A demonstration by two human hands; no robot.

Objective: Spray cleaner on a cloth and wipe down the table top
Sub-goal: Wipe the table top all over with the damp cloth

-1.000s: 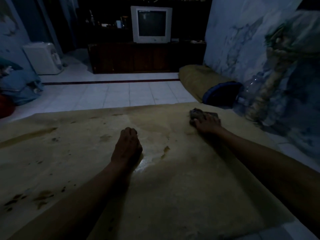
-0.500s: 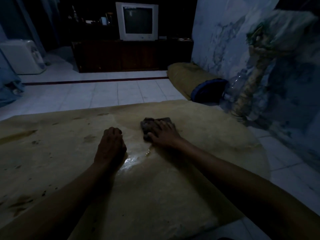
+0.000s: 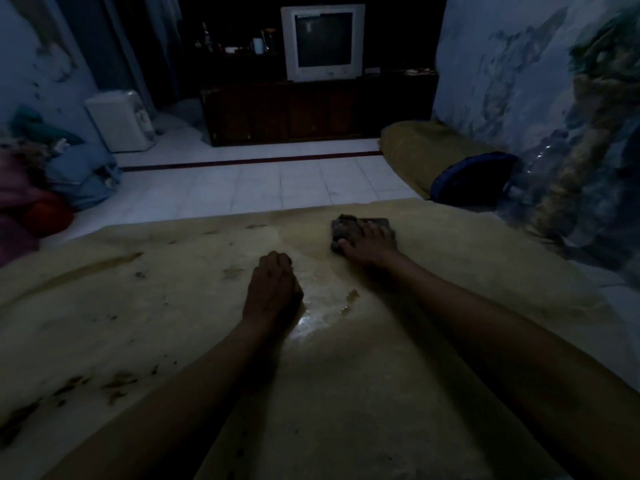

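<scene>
Cloth (image 3: 349, 227) looks soft, damp and light, pinned flat to the table (image 3: 450, 271) under right hand (image 3: 369, 242)'s spread fingers; left hand (image 3: 273, 289) rests curled nearby, holding nothing.

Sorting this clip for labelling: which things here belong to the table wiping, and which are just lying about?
In use: cloth, right hand pressing it, left hand resting on the table top.
Lying about: television, white appliance, clothes pile, bolster.

Ahead of you a CRT television (image 3: 323, 41) sat on a dark wooden cabinet (image 3: 311, 110); a white appliance (image 3: 119, 121) stood left, a rolled mattress (image 3: 426, 150) right.
</scene>
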